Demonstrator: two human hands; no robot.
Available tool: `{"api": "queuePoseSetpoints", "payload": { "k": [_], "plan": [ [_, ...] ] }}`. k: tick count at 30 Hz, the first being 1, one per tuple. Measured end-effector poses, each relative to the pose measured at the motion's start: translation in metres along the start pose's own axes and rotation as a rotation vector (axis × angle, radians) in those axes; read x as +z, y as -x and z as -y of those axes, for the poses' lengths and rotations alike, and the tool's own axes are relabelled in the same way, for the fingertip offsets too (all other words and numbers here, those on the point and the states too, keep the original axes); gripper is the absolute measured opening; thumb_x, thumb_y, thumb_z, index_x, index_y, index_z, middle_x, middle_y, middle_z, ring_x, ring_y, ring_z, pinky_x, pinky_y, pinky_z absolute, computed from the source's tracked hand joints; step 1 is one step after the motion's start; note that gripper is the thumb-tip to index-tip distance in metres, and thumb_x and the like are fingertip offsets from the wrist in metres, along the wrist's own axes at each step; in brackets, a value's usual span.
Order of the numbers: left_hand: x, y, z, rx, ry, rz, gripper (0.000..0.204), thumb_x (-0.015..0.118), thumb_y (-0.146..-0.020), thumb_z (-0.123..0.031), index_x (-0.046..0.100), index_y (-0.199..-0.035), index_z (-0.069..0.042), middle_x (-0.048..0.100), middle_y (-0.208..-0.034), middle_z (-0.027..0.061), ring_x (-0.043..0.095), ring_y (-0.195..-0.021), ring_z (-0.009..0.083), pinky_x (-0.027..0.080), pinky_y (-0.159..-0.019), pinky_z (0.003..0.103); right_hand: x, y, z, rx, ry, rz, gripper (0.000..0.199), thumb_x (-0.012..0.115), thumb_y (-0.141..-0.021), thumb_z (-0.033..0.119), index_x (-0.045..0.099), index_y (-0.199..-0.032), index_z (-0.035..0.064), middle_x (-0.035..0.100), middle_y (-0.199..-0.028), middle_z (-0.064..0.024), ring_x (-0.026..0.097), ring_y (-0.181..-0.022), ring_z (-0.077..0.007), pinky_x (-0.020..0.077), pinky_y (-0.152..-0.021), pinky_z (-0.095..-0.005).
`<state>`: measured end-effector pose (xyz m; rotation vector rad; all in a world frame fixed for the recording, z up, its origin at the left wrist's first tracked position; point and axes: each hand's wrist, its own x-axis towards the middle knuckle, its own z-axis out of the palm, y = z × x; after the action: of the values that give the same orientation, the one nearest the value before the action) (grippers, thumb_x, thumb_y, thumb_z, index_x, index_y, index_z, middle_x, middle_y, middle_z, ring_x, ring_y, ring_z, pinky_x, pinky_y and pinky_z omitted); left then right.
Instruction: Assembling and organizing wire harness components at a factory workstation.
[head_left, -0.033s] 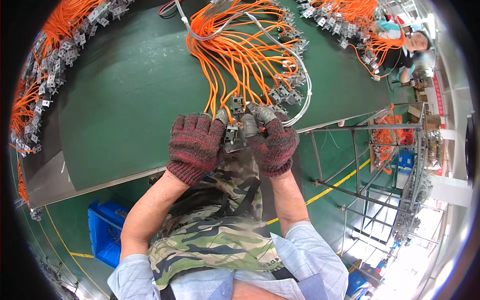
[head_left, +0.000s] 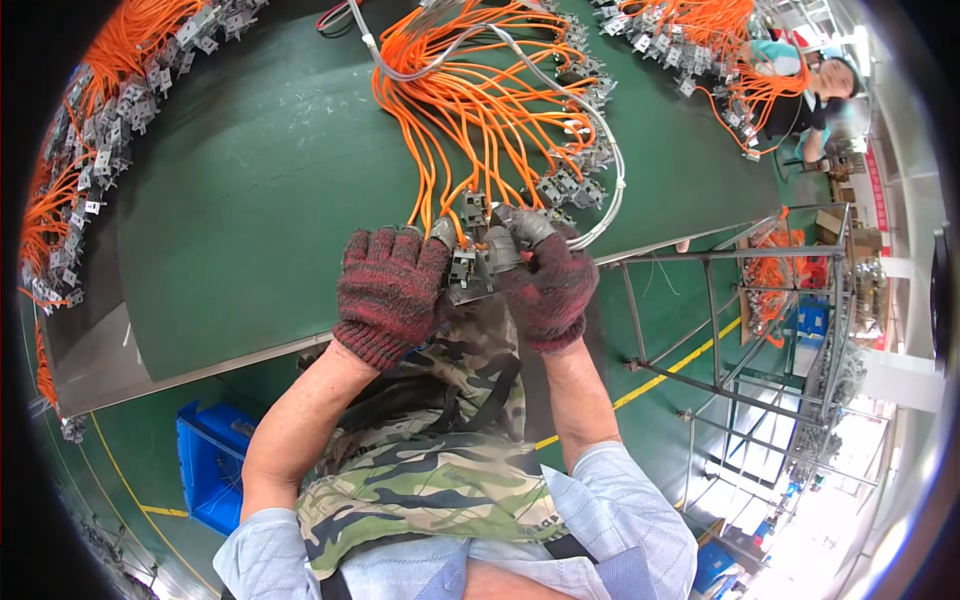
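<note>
At the near edge of the green worktop [head_left: 250, 230], the gloved left hand [head_left: 388, 290] and right hand [head_left: 545, 280] pinch a small grey connector [head_left: 468, 268] between them, its long axis upright, orange wires [head_left: 470, 130] fanning away.
</note>
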<state>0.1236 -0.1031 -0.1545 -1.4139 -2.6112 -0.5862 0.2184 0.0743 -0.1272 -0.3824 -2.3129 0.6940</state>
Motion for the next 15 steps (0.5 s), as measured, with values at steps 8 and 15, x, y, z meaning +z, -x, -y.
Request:
{"api": "queuePoseSetpoints", "payload": {
  "k": [8, 15],
  "plan": [
    [0.000, -0.002, 0.001, 0.011, -0.014, -0.029, 0.056, 0.081, -0.073, -0.034, 0.069, -0.122, -0.009, 0.067, -0.114, 0.0153, 0.064, -0.108, 0.0368, 0.049, -0.096, 0.055, -0.024, 0.037, -0.035, 0.282, -0.358, -0.170, 0.017, 0.084, -0.090, 0.008, 0.077, -0.105, 0.0037, 0.075, -0.089, -0.0011, 0.058, -0.074, -0.0051, 0.0535, -0.072, -0.0250],
    [0.000, -0.001, 0.002, 0.039, -0.047, -0.031, 0.061, 0.084, -0.072, -0.037, 0.069, -0.124, -0.009, 0.067, -0.113, 0.0156, 0.063, -0.108, 0.0365, 0.049, -0.093, 0.054, -0.021, 0.051, -0.040, 0.354, -0.406, -0.122, 0.019, 0.084, -0.091, 0.011, 0.076, -0.107, 0.0033, 0.074, -0.088, 0.0011, 0.056, -0.075, -0.0047, 0.0524, -0.072, -0.0239]
  ]
}}
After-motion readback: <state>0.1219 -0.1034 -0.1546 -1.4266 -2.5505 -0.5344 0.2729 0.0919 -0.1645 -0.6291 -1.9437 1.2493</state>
